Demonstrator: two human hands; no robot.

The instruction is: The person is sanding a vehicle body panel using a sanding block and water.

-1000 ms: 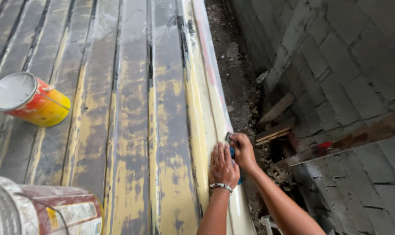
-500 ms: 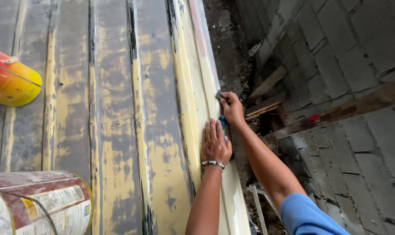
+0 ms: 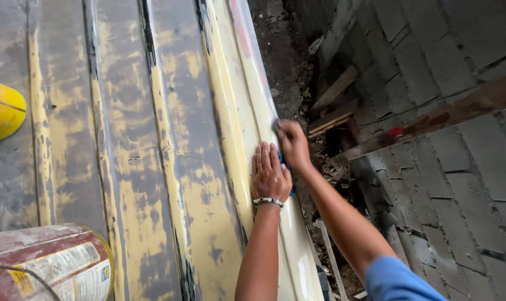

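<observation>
Head view looks down on the right hand (image 3: pixel 293 144), curled tight over a small dark pad (image 3: pixel 276 126) with a bit of blue showing beneath the palm, pressed on the cream edge strip (image 3: pixel 252 106) of the ribbed panel (image 3: pixel 125 139). What the pad is exactly, I cannot tell; it is mostly hidden under the fingers. Just beside it, the left hand (image 3: pixel 269 175) lies flat and open on the same strip, fingers spread and pointing up the panel, holding nothing, a beaded bracelet (image 3: pixel 268 200) on the wrist. The two hands touch at the thumb side. A blue sleeve (image 3: pixel 400 278) shows at the right arm's lower end. The panel is grey with worn yellow patches running along its ridges. On it, well apart to the left, sits a yellow can (image 3: pixel 3 108), cut off by the frame edge, and near the bottom left corner a dirty red and white tin (image 3: pixel 47 262). Right of the strip, rubble and wood scraps (image 3: pixel 334 103) lie in a gap beside a grey block wall (image 3: pixel 459 167), with a rusty beam (image 3: pixel 448 114) crossing it.
</observation>
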